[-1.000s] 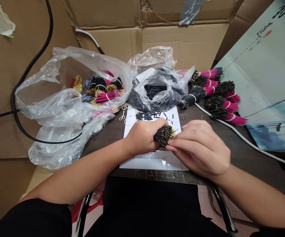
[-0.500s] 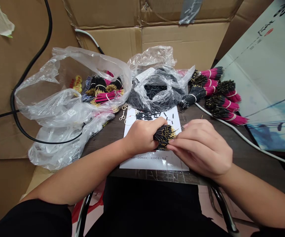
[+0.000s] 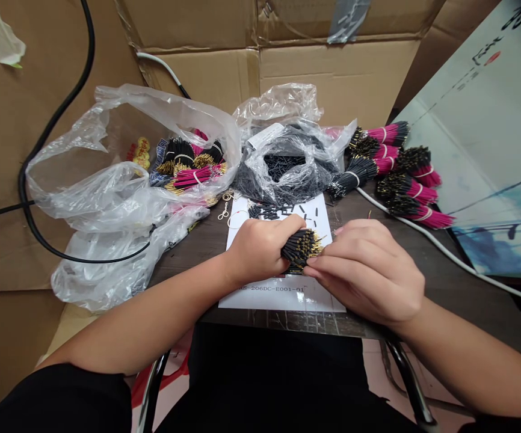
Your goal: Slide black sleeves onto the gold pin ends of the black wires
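Observation:
My left hand (image 3: pixel 260 246) is closed around a bundle of black wires (image 3: pixel 300 248) whose gold-coloured tips face right. At the lower right side of those tips, the thumb and forefinger of my right hand (image 3: pixel 371 267) are pinched together. What that pinch holds, if anything, is too small to make out. Under both hands lies a white printed sheet (image 3: pixel 283 297). Short black tube pieces (image 3: pixel 272 213) are scattered over its far part.
Behind the sheet sits a clear bag (image 3: pixel 287 162) full of black tube pieces. A plastic bag (image 3: pixel 107 192) with pink and black wire bundles stands at left. More tied pink bundles (image 3: pixel 427 214) lie at right, beside a white cable (image 3: pixel 463 272). Cardboard walls (image 3: pixel 215 78) enclose the table.
Almost nothing differs. Both hands stay at the bundle, with only a very slight shift of the fingers.

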{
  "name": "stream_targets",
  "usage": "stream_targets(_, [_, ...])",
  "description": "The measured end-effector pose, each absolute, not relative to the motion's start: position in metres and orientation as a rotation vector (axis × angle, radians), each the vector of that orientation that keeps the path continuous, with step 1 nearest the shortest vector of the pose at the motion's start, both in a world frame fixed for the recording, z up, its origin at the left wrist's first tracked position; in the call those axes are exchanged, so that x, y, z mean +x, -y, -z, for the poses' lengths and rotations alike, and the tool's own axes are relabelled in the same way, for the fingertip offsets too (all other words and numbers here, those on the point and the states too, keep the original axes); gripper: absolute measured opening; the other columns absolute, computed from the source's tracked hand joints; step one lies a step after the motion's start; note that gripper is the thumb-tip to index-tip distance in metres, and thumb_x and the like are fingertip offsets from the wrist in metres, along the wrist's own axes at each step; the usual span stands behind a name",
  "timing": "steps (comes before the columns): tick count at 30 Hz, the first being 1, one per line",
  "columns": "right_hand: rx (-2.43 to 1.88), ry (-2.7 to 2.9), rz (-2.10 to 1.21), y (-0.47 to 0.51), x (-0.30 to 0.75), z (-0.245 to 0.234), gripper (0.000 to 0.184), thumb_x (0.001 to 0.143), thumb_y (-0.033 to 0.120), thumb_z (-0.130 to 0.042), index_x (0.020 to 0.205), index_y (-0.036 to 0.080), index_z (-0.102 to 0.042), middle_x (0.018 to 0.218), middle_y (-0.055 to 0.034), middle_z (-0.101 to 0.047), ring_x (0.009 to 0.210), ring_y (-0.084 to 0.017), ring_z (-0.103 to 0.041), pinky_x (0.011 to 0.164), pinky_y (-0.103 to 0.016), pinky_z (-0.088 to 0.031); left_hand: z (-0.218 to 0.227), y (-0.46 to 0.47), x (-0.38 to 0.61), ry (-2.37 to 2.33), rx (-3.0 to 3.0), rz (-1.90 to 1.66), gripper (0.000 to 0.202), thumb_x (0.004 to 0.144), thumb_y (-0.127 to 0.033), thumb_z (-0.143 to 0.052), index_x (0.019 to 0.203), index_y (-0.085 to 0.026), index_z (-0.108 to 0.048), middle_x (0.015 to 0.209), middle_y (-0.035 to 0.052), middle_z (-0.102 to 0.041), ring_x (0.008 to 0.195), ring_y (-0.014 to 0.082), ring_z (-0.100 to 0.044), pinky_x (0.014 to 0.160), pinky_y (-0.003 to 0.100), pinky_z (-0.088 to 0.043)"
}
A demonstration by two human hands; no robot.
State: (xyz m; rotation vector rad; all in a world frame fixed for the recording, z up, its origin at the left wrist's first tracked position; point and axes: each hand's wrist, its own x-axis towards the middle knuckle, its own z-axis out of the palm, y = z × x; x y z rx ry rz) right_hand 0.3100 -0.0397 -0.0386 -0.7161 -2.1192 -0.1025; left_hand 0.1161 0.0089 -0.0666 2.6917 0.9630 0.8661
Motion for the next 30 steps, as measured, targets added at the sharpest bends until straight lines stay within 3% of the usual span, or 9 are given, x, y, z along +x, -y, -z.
stream_targets(8, [-0.685, 2.164, 0.262, 0.038, 0.315, 0.038, 0.025, 0.072, 0.020, -0.076, 0.095, 0.026, -0.068, 0.080, 0.0017, -0.069, 0.075, -0.015, -0.060, 0.077, -0.036, -0.054, 0.065, -0.007, 0.117, -0.970, 2.649, -0.832, 0.026, 0.081, -0.039, -0.054, 0.097, -0.019, -0.055, 0.075, -0.0022, -0.066, 0.061, 0.0112, -0.060, 0.055, 0.020, -0.038])
stream_targets(12, [-0.657, 2.183, 0.366, 0.038, 0.314, 0.038, 0.031, 0.071, 0.026, -0.077, 0.101, 0.024, -0.067, 0.085, -0.0009, -0.069, 0.078, -0.016, -0.059, 0.080, -0.037, -0.054, 0.064, -0.007, 0.117, -0.998, 2.529, -0.797, 0.022, 0.080, -0.034, -0.055, 0.097, -0.020, -0.055, 0.078, -0.0033, -0.065, 0.063, 0.0104, -0.060, 0.058, 0.020, -0.039])
stream_targets(17, [-0.828, 2.079, 0.269, 0.032, 0.316, 0.045, 0.042, 0.073, 0.032, -0.073, 0.113, 0.021, -0.063, 0.096, -0.0072, -0.067, 0.087, -0.022, -0.059, 0.080, -0.041, -0.051, 0.060, -0.006, 0.117, -0.852, 2.348, -0.834, 0.019, 0.080, -0.029, -0.055, 0.097, -0.018, -0.055, 0.081, -0.0017, -0.064, 0.069, 0.0092, -0.059, 0.063, 0.019, -0.042])
stream_targets(25, [-0.924, 2.047, -0.137, 0.018, 0.315, 0.057, 0.010, 0.080, 0.018, -0.061, 0.090, 0.018, -0.063, 0.085, -0.0034, -0.066, 0.081, -0.016, -0.060, 0.078, -0.036, -0.046, 0.058, -0.004, 0.119, -0.790, 2.250, -0.957, 0.012, 0.081, -0.018, -0.052, 0.092, -0.016, -0.057, 0.082, 0.0004, -0.063, 0.070, 0.0079, -0.057, 0.067, 0.019, -0.045])
stream_targets(30, [-0.895, 2.040, -0.219, 0.019, 0.312, 0.056, 0.009, 0.079, 0.017, -0.064, 0.088, 0.018, -0.062, 0.082, -0.0025, -0.065, 0.077, -0.015, -0.058, 0.075, -0.033, -0.047, 0.058, -0.006, 0.119, -0.787, 2.220, -0.968, 0.010, 0.079, -0.015, -0.055, 0.089, -0.016, -0.056, 0.080, -0.0005, -0.062, 0.069, 0.0065, -0.056, 0.066, 0.017, -0.043])
